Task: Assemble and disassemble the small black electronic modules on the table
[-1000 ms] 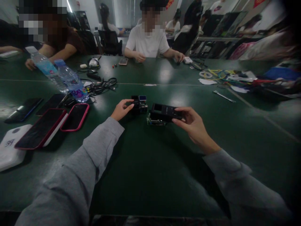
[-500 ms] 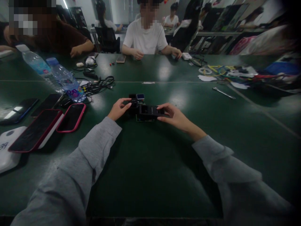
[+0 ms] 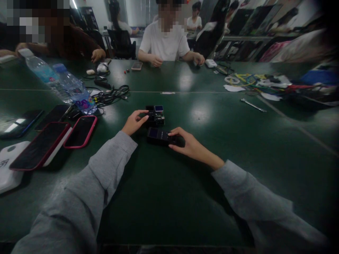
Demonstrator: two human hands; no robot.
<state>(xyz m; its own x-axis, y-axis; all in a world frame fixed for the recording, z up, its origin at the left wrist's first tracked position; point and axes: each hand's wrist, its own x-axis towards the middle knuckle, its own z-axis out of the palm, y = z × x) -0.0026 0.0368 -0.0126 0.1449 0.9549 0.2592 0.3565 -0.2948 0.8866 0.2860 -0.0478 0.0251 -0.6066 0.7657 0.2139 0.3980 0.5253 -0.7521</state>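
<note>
My left hand (image 3: 133, 122) is closed, with thumb and fingertips on a black plastic device piece (image 3: 150, 113) lying on the table. Right against that piece is a small circuit board (image 3: 160, 119) with a little blue-dark screen at its far end. Nearer to me, a black oblong device case (image 3: 158, 135) with a dark window on its left half is low over or on the table. Its right end is pinched between the thumb and fingers of my right hand (image 3: 188, 143).
Phones (image 3: 81, 132) and a white power bank (image 3: 12, 180) lie at the left, near tilted-looking water bottles (image 3: 78, 91) and black cables (image 3: 113, 94). A wrench (image 3: 253, 105) and tangled wires (image 3: 249, 80) are at the right. A person in a white shirt (image 3: 165, 40) sits opposite.
My right hand has brought the black case toward me and slightly left, away from the circuit board, which shows more now. My left hand has stayed in place.
</note>
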